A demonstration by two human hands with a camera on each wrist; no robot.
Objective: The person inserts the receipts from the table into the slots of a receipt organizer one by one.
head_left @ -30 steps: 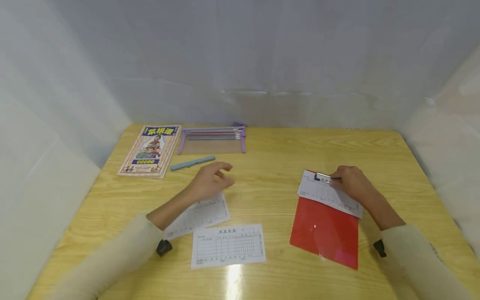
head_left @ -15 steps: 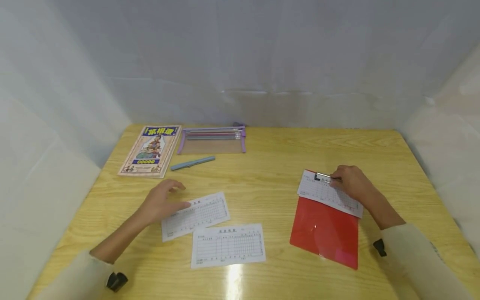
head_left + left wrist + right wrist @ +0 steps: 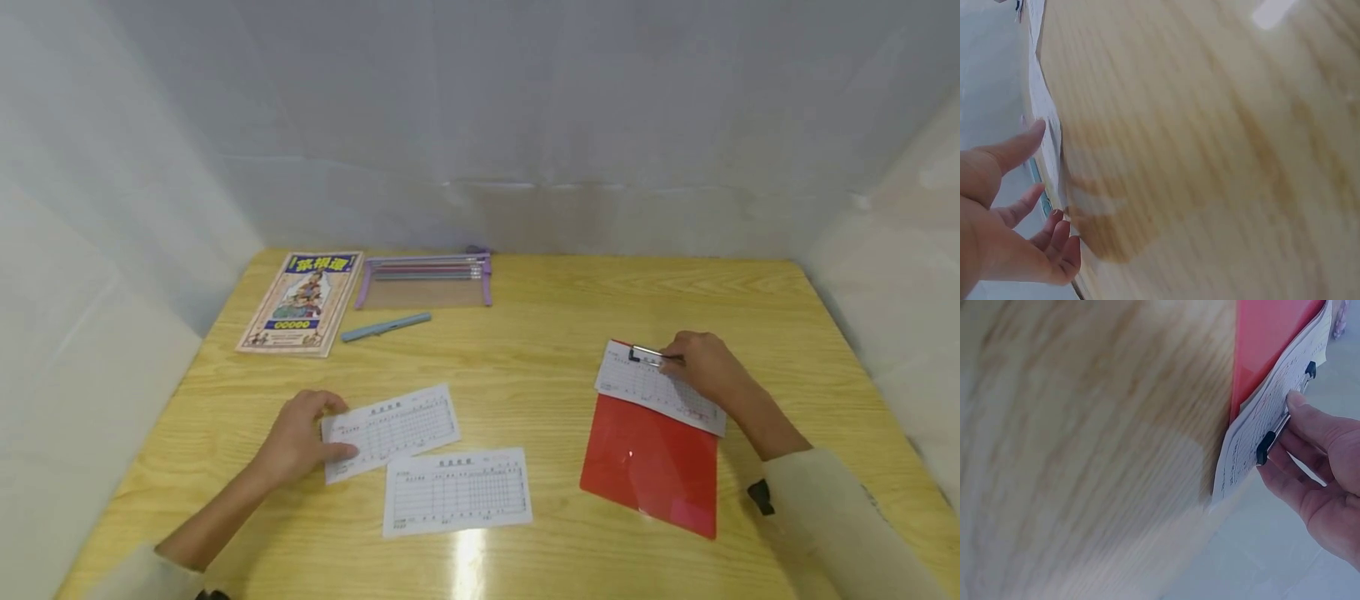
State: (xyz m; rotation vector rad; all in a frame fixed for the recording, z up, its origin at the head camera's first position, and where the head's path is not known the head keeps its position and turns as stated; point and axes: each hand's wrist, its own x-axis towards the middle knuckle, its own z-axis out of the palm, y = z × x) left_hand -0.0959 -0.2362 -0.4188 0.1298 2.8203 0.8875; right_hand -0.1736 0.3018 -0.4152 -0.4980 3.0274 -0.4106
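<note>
My left hand [image 3: 298,435] is at the left end of a printed paper form [image 3: 405,425], the thumb over its lower left corner and the fingers beside its upper left corner. In the left wrist view, the thumb [image 3: 1019,147] and fingers stand spread apart by the paper's edge. A second form [image 3: 459,493] lies nearer the front, just touching the first in view. On the right, my right hand [image 3: 701,367] pinches the metal clip [image 3: 647,355] of a red clipboard [image 3: 652,467]. Several form sheets [image 3: 1272,406] lie under that clip, covering the board's top.
A comic-style book [image 3: 302,302] lies at the back left of the wooden table [image 3: 555,333]. To its right is a mesh pencil case [image 3: 423,292] with purple trim and pencils inside. A blue pen [image 3: 386,327] lies in front of the case. Pale sheeting [image 3: 510,125] encloses the table.
My left hand has moved left and toward the front, from above the far side of the first form to its left end. My right hand keeps its grip on the clip.
</note>
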